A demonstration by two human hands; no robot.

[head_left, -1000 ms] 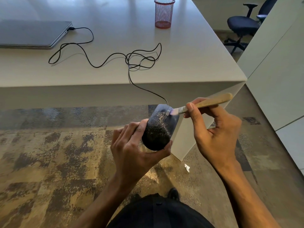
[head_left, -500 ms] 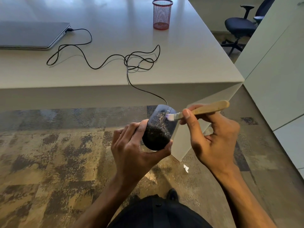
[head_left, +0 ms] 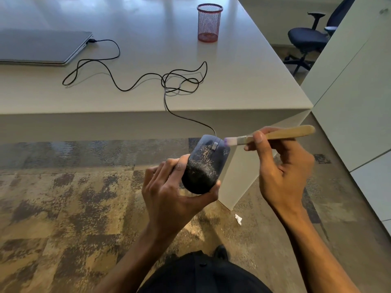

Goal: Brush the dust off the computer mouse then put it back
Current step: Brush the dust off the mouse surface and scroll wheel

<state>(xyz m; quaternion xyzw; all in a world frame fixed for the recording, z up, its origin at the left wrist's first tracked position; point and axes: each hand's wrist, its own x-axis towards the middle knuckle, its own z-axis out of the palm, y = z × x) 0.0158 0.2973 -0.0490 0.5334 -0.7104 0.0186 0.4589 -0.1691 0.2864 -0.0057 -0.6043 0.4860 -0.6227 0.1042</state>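
My left hand (head_left: 169, 193) grips a black wired computer mouse (head_left: 205, 163) in the air below the desk's front edge, over the carpet. Pale dust speckles its back and buttons. A small wooden-handled brush (head_left: 273, 135) is pinched in my right hand (head_left: 281, 166), its bristle tip touching the mouse's front right edge. The mouse's black cable (head_left: 135, 81) runs up over the desk edge, loops on the white desk (head_left: 243, 77) and plugs into a closed grey laptop (head_left: 42, 46).
A red mesh pen cup (head_left: 209, 22) stands at the back of the desk. A dark office chair (head_left: 309, 39) sits at the far right, behind white cabinet panels (head_left: 355, 92). A scrap of white paper (head_left: 238, 218) lies on the patterned carpet.
The brush swept onto the mouse's buttons half a second ago and has now moved back to the front right edge. My left hand has kept the mouse nearly still.
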